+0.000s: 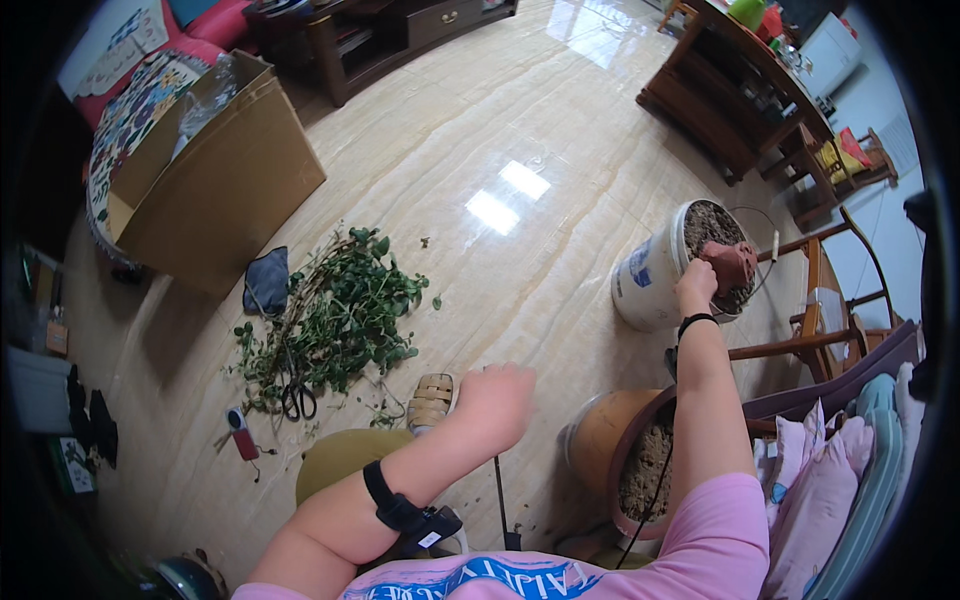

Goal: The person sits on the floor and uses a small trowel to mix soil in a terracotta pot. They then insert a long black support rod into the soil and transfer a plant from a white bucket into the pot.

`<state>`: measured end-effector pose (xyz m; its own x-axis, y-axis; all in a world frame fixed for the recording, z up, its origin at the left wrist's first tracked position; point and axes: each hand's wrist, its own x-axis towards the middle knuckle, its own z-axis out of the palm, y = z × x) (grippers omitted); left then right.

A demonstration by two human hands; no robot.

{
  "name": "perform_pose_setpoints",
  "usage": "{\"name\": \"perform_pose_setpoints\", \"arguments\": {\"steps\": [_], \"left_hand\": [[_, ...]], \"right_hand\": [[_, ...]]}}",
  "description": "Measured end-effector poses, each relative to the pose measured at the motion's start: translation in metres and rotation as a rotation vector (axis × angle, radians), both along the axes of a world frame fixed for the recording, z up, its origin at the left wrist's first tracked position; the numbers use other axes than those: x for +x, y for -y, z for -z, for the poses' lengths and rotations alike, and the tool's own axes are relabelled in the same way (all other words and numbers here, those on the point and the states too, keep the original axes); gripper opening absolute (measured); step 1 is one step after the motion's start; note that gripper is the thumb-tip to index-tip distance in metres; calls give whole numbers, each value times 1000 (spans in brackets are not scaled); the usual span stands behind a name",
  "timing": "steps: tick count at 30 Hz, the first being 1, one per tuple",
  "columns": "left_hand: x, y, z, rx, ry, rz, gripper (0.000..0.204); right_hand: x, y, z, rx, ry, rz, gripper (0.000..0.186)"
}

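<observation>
Reaching far right, the right hand point(697, 283) closes on a reddish-brown clay lump point(731, 264) atop the soil-filled white plastic bucket point(645, 280), while the left hand point(496, 398) hangs fisted and apparently empty; cut green sprigs point(335, 315) and black-handled scissors point(298, 400) lie left, unplanted.

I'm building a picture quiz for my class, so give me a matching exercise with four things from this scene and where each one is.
Things:
1. scissors
2. reddish-brown clump
3. cardboard box
4. sandal

Places:
A. on the soil in the white bucket, under the right hand
B. on the floor beside the left hand
C. at the near edge of the pile of green cuttings
D. far left, in front of the patterned sofa

Pairs: 1-C, 2-A, 3-D, 4-B
</observation>
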<state>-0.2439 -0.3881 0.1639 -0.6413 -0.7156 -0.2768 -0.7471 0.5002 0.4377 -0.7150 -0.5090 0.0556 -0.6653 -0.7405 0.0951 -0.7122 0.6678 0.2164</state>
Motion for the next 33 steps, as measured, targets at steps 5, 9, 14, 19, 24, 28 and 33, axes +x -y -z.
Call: {"name": "perform_pose_setpoints", "arguments": {"steps": [5,9,14,19,24,28,33], "left_hand": [[7,3,-7,30,-14,-8,34],[17,-1,-5,8,-80,-30,34],[28,-7,-5,-16,-60,-10,34],[43,-12,-7,-24,-69,-23,34],[54,-20,-14,-70,-117,-22,34],[70,-27,-23,-95,-196,-57,33],[89,-32,-26,-102,-213,-112,32]], "right_hand": [[-12,2,17,78,-125,-47,40],[1,-1,17,83,-145,-77,43],[20,-18,-3,83,-147,-166,42],[50,-31,-9,122,-124,-161,42],[91,-46,-14,187,-122,-143,46],[122,-53,-10,218,-153,-131,45],[185,-66,-20,248,-126,-158,30]]}}
